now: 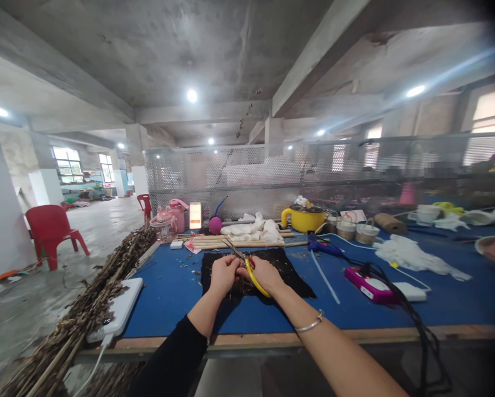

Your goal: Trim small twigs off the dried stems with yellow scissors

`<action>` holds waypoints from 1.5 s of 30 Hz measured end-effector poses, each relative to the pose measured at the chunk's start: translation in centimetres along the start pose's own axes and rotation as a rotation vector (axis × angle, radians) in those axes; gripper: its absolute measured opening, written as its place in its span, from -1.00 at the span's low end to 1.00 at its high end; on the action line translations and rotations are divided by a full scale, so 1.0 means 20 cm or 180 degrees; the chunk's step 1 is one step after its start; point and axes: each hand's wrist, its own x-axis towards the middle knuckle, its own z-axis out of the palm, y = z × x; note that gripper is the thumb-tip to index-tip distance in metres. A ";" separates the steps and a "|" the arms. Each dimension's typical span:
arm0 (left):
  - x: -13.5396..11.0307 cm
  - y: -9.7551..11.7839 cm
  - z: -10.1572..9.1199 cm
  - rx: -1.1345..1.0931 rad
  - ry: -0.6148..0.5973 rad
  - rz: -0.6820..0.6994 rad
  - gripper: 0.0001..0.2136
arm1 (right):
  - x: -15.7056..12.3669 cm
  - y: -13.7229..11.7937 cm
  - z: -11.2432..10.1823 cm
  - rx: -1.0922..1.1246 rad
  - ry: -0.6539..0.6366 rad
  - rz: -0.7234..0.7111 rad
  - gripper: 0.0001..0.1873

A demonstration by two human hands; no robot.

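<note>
My right hand is closed around yellow-handled scissors, whose blades point up and to the left. My left hand is closed just beside them, pinching something small and dark that I cannot make out. Both hands hover over a black cloth strewn with dark plant bits, lying on the blue table. A silver bracelet circles my right wrist.
A pile of dry stalks lies along the table's left edge beside a white tablet. Behind the cloth are wooden sticks, white rags, a yellow pot, small jars and a blue glue gun. A pink device with black cables sits right. Red chairs stand left.
</note>
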 end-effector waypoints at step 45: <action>0.05 -0.05 0.00 -0.0437 0.0091 0.0195 -0.83 | -0.01 -0.02 0.01 -0.0277 -0.0133 -0.0058 -0.36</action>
